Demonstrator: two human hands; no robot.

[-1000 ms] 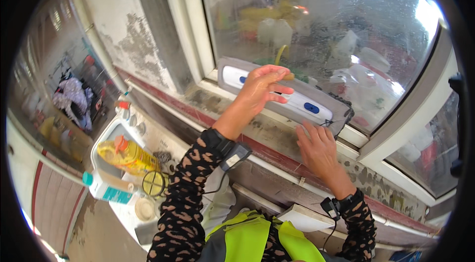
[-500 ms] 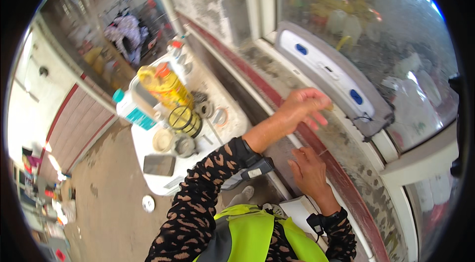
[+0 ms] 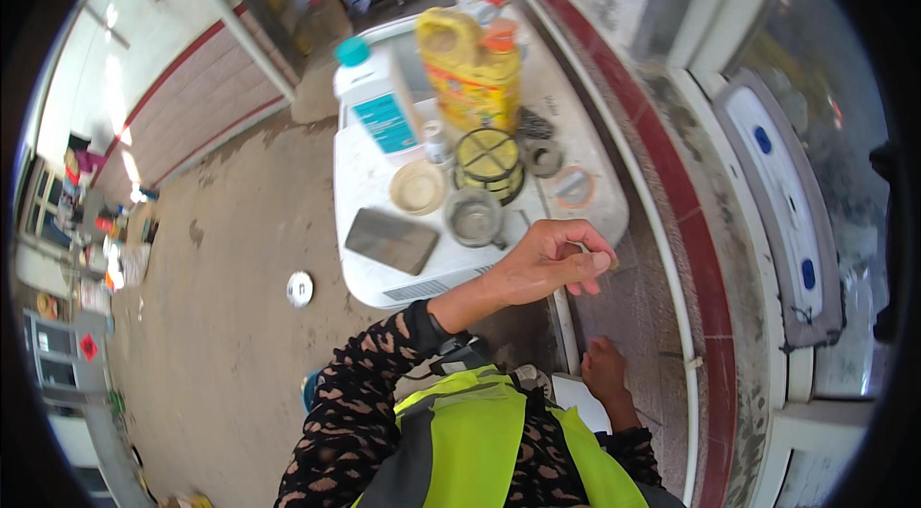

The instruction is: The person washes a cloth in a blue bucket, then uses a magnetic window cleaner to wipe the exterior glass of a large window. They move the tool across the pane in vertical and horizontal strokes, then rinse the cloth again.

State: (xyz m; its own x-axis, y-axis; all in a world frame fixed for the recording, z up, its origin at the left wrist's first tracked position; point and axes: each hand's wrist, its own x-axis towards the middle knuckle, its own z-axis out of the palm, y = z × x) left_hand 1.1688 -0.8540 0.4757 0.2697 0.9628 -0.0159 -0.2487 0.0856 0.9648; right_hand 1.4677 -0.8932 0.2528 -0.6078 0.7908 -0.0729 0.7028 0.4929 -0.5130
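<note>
My left hand (image 3: 561,260) is over the near right corner of a white appliance top (image 3: 384,289). Its thumb and index finger pinch together; anything between them is too small to name. Lower and to the right, my right hand (image 3: 604,366) is beside the pale pipe, its fingers foreshortened. Closest to the left hand on the top are a grey cup (image 3: 473,216), a round lid with an orange rim (image 3: 574,188) and a grey ring (image 3: 545,159). A yellow round filter with a black frame (image 3: 489,163), a cream dish (image 3: 417,187) and a grey rectangular block (image 3: 391,241) are farther left.
A white bottle with a teal cap (image 3: 376,100) and a yellow jug with an orange cap (image 3: 470,71) stand at the back. Along the right runs a red-tiled ledge (image 3: 705,316). A grey-edged white panel (image 3: 782,211) leans on the window. One white disc (image 3: 300,289) lies on the floor.
The view has swung so the appliance top sits more central. My left hand has come back from the ledge to the top's corner, its fingers now pinched. My right hand is lower.
</note>
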